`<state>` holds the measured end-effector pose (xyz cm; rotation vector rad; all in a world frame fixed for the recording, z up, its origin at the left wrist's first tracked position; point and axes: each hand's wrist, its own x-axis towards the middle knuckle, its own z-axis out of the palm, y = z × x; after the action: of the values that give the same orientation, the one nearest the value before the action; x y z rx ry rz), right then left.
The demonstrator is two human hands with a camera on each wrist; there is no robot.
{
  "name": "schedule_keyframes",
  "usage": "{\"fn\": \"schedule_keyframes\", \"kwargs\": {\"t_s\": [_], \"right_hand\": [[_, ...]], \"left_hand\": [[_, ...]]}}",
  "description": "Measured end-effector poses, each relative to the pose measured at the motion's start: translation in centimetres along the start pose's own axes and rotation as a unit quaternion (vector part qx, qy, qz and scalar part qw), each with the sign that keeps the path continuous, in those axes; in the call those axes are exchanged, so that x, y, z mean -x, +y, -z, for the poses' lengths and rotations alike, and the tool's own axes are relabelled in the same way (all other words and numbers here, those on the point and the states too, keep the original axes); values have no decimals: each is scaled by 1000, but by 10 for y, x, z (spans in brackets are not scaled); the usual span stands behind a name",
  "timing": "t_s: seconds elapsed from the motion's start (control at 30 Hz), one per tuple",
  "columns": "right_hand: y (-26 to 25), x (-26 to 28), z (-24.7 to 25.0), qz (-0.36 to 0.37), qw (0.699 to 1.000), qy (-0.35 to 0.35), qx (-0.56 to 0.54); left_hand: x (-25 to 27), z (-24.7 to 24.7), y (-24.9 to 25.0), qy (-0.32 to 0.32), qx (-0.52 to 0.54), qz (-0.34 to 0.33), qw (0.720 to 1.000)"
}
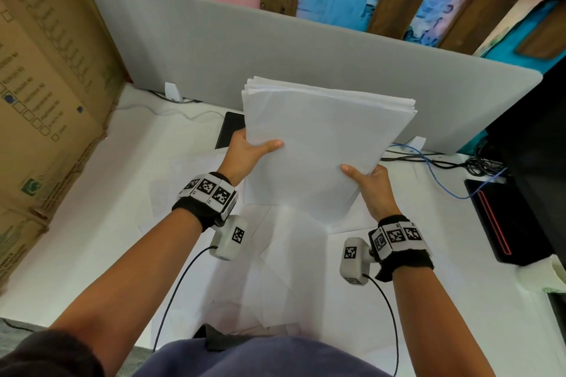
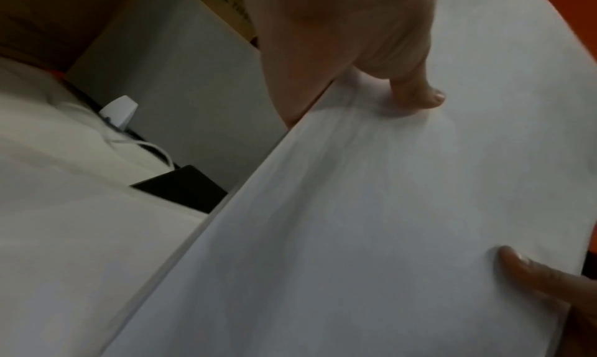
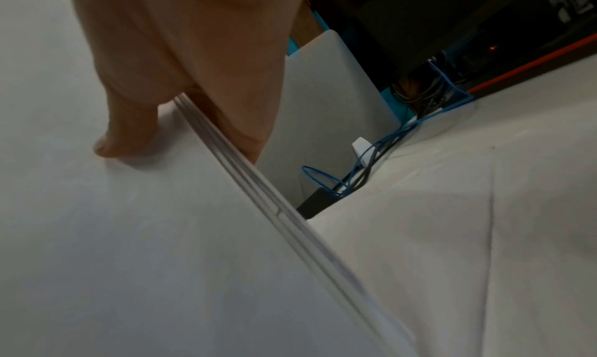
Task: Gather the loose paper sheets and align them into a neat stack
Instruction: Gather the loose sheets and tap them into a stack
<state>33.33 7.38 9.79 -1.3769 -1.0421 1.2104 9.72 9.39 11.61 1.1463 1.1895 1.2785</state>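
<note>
Left hand [image 1: 249, 150] and right hand [image 1: 372, 185] each pinch a side edge of the paper stack [image 1: 321, 138], thumbs on top, fingers behind, raised above the white surface [image 1: 92, 239]. Loose sheets [image 1: 284, 254] lie below; a grey divider [image 1: 245, 49] stands behind.

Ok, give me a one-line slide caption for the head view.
Both hands, left hand and right hand, hold a stack of white paper sheets upright over the white desk.

Grey divider [image 1: 275, 49], cardboard boxes [image 1: 46, 86], cables [image 1: 444, 162].
</note>
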Motion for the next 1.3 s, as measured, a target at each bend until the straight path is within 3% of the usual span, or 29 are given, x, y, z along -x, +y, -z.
{"fn": "schedule_keyframes", "kwargs": {"t_s": [0.2, 0.33, 0.43, 0.6, 0.77, 0.83, 1.03, 1.17, 1.3], "right_hand": [[-16, 9, -3, 49, 999, 9, -16], [-23, 12, -5, 55, 998, 7, -21], [-39, 15, -13, 71, 995, 48, -45], [-75, 21, -19, 107, 980, 98, -136], [-86, 29, -31, 116, 970, 134, -167], [-89, 29, -32, 104, 971, 137, -169], [-89, 23, -28, 155, 973, 137, -100], [-87, 18, -23, 170, 972, 137, -82], [-84, 16, -17, 183, 970, 136, -88]], "left_hand": [[2, 0, 13, 46, 37, -62, 996], [5, -7, 17, 43, 57, -69, 995], [6, -15, 28, 45, 60, -84, 994], [4, -23, 52, 109, 95, -110, 983], [-2, -32, 62, 177, 123, -87, 973], [-3, -33, 63, 182, 130, -81, 971], [-5, -32, 69, 187, 117, -66, 973], [-6, -30, 69, 168, 96, -50, 980], [-3, -27, 67, 128, 67, -77, 987]]}}
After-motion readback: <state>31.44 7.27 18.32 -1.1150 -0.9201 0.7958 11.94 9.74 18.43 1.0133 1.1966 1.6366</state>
